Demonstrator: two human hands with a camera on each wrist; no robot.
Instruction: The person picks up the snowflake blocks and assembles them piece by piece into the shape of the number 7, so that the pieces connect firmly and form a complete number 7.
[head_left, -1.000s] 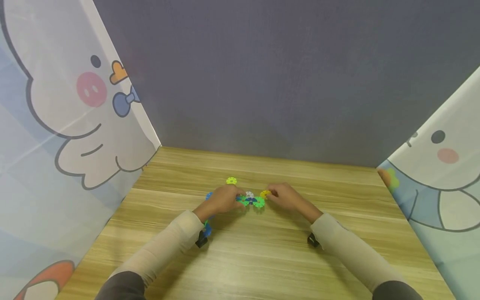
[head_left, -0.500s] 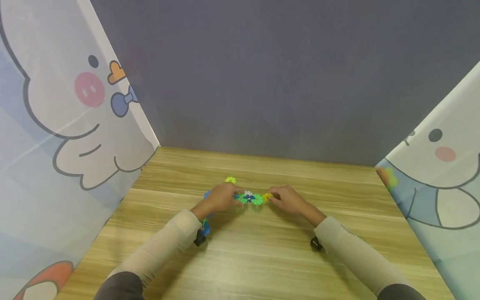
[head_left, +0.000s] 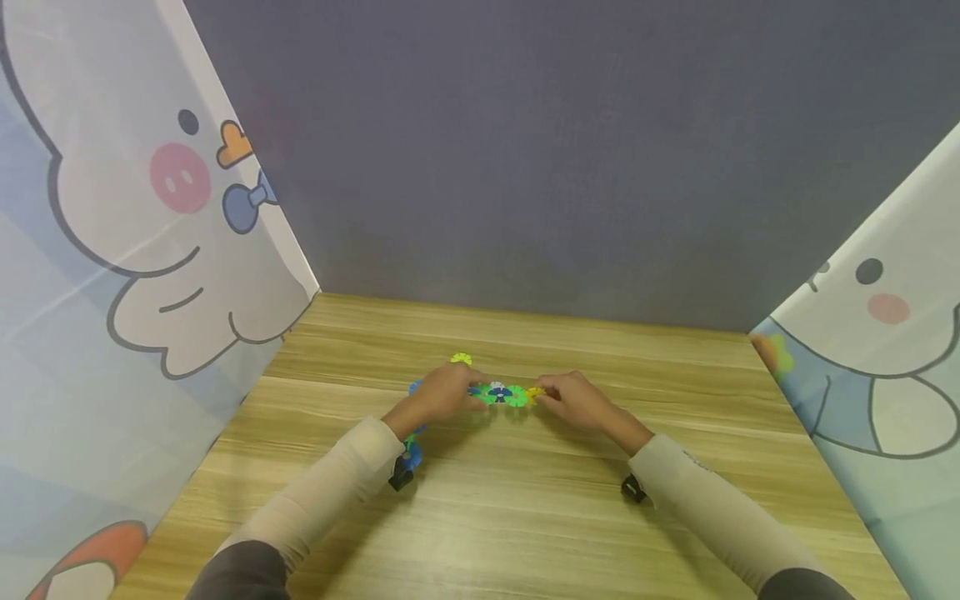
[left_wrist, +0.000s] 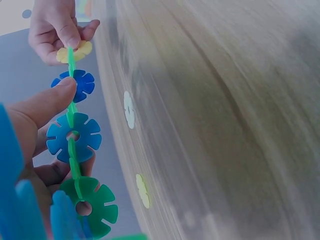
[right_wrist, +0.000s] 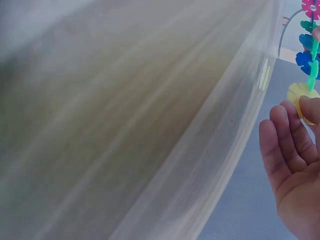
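A chain of interlocking snowflake discs runs between the hands, with a dark blue disc, a blue disc and a larger green disc among them. My left hand grips the chain, its thumb against the dark blue disc in the left wrist view. My right hand pinches a yellow disc between thumb and fingers. The yellow disc meets the end green disc, edge to edge. More of the chain trails under the left forearm, where a blue disc shows.
On the wooden table lie a loose white disc and a yellow-green disc, beyond the hands. A pink disc shows at the chain's far part. A grey panel stands behind, with cartoon-printed sheets at both sides.
The yellow disc has come level with the end green disc and closer up against it. The chain has shifted slightly away from the body. Both hands keep their holds.
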